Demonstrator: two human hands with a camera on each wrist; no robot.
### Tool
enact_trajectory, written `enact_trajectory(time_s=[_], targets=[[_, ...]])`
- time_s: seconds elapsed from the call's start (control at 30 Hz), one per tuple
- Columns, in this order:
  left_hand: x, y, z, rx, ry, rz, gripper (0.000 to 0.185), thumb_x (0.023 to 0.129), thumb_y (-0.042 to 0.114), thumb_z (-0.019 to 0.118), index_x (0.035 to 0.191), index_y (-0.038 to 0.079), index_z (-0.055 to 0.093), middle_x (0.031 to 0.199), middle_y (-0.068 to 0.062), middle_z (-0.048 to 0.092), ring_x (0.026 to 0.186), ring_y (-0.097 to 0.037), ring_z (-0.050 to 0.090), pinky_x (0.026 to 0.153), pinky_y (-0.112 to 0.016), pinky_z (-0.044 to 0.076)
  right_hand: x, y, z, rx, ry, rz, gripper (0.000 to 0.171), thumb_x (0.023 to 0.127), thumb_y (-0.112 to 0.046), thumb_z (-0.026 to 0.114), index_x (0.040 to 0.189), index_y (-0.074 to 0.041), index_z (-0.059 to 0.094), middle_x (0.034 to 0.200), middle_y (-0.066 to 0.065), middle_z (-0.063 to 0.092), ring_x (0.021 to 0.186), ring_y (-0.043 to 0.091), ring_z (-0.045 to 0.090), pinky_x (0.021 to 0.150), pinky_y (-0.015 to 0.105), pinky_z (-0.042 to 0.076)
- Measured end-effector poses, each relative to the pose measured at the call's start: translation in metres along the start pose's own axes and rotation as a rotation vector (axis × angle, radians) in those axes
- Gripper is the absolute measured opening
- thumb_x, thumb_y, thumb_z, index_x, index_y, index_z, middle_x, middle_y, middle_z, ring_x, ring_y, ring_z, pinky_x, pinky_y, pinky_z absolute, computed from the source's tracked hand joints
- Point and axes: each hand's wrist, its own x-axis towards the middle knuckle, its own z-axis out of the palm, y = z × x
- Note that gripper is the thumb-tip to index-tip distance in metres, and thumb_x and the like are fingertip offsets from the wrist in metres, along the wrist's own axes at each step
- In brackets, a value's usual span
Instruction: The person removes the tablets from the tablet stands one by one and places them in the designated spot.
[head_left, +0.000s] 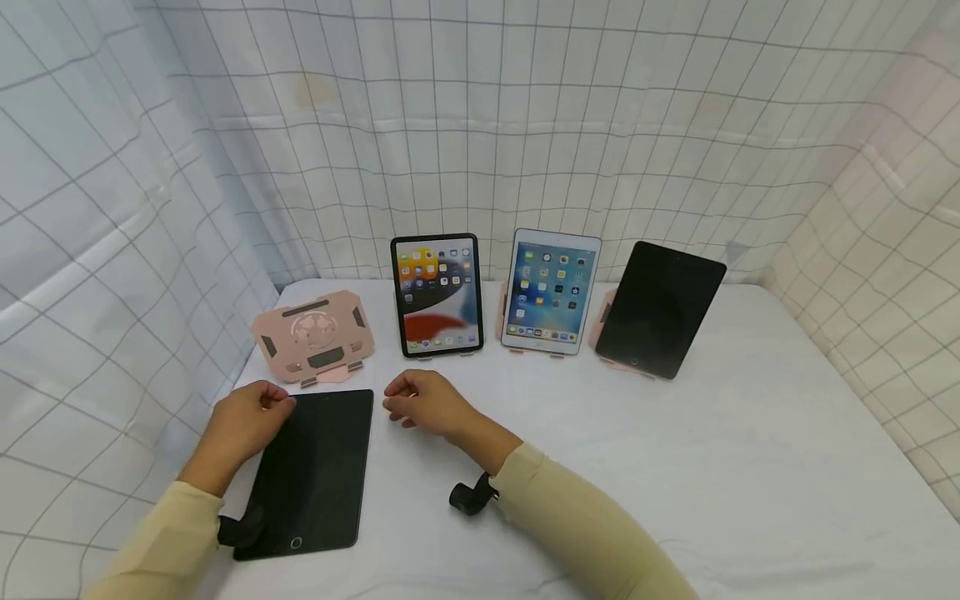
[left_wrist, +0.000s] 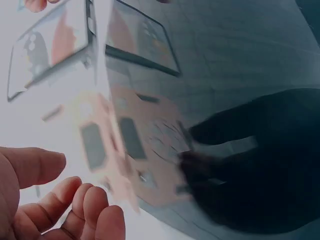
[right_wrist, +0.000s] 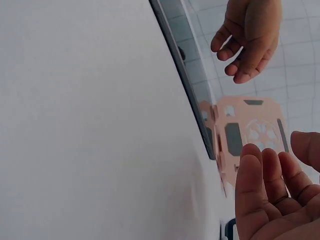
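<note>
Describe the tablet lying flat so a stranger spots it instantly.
On the white table, find the pink stand at the left. Just nearer the wearer, by the left hand, is a black tablet. Unlike the three propped tablets, it lies flat.

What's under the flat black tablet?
White cloth shows along the right edge of the flat black tablet and probably runs beneath it, but whatever lies directly under is covered.
</note>
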Motion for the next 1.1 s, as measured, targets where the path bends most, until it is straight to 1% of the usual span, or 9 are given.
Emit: enact_trajectory(time_s=[0.13,0.3,0.43,0.53,0.63,0.77,0.87,1.0,1.1], targets=[[0.003,0.023,0.005,-0.041,0.052,0.058,0.024,0.098,0.020,0.058,0.101,-0.003,0.062,0.100,-0.024,0.064,0.088,-0.038,0.060,0.070,-0.047,0.050,-0.008,-0.002,-0.022,0.027,0.027,-0.015,0.014,0.098,-0.014,0.064,0.108,-0.005,0.064,0.102,0.013,0.067,0.086,0.017,0.068,0.075,0.030,0.058],[0.009,0.047,0.011,-0.146,0.036,0.120,0.024,0.101,0.022,0.057,0.106,-0.001,0.062,0.107,-0.022,0.065,0.099,-0.040,0.061,0.078,-0.052,0.054,-0.015,-0.002,-0.047,0.034,0.085,-0.025,0.020,0.099,-0.016,0.063,0.113,-0.002,0.063,0.108,0.017,0.066,0.089,0.018,0.068,0.078,0.030,0.058],[0.016,0.062,0.015,-0.190,0.026,0.165,0.025,0.102,0.023,0.056,0.110,0.001,0.063,0.107,-0.018,0.066,0.098,-0.035,0.062,0.081,-0.050,0.054,-0.018,-0.002,-0.064,0.036,0.120,-0.044,0.021,0.099,-0.015,0.062,0.114,-0.001,0.063,0.111,0.022,0.065,0.093,0.022,0.068,0.079,0.032,0.058],[0.021,0.073,0.016,-0.202,0.017,0.179,0.026,0.102,0.025,0.055,0.112,0.002,0.062,0.106,-0.016,0.066,0.097,-0.032,0.061,0.084,-0.049,0.054,-0.017,-0.003,-0.075,0.038,0.144,-0.063,0.019,0.099,-0.014,0.062,0.113,-0.001,0.062,0.114,0.024,0.064,0.095,0.024,0.068,0.081,0.033,0.057],[0.030,0.084,0.018,-0.230,0.005,0.183,0.028,0.102,0.026,0.055,0.115,0.002,0.061,0.108,-0.016,0.065,0.100,-0.032,0.060,0.087,-0.049,0.054,-0.013,-0.005,-0.084,0.035,0.168,-0.076,0.021,0.100,-0.014,0.060,0.115,0.000,0.061,0.116,0.024,0.063,0.097,0.025,0.067,0.082,0.033,0.057],[0.043,0.093,0.025,-0.261,-0.013,0.189,0.029,0.103,0.027,0.055,0.117,0.003,0.060,0.112,-0.016,0.064,0.103,-0.032,0.059,0.087,-0.048,0.054,-0.006,-0.008,-0.095,0.022,0.195,-0.081,0.023,0.100,-0.015,0.059,0.117,0.000,0.061,0.116,0.023,0.064,0.099,0.027,0.066,0.082,0.033,0.056],[0.052,0.098,0.030,-0.258,-0.021,0.192,0.029,0.102,0.027,0.055,0.118,0.004,0.060,0.112,-0.015,0.063,0.104,-0.032,0.059,0.085,-0.046,0.054,-0.001,-0.010,-0.104,0.002,0.220,-0.096,0.021,0.100,-0.015,0.060,0.116,-0.002,0.061,0.115,0.022,0.064,0.099,0.028,0.065,0.083,0.034,0.056],[0.063,0.099,0.034,-0.248,-0.008,0.190,0.029,0.102,0.027,0.056,0.118,0.004,0.061,0.112,-0.015,0.062,0.104,-0.032,0.058,0.084,-0.046,0.054,0.005,-0.009,-0.114,0.000,0.262,-0.125,0.016,0.100,-0.015,0.060,0.112,-0.004,0.062,0.112,0.023,0.064,0.101,0.034,0.062,0.085,0.040,0.054],[0.070,0.098,0.033,-0.254,0.003,0.187,0.029,0.102,0.026,0.055,0.119,0.003,0.061,0.112,-0.016,0.063,0.104,-0.032,0.058,0.084,-0.046,0.054,0.010,-0.005,-0.120,-0.003,0.296,-0.134,0.015,0.100,-0.015,0.060,0.111,-0.004,0.062,0.109,0.019,0.065,0.103,0.036,0.062,0.087,0.044,0.054]])
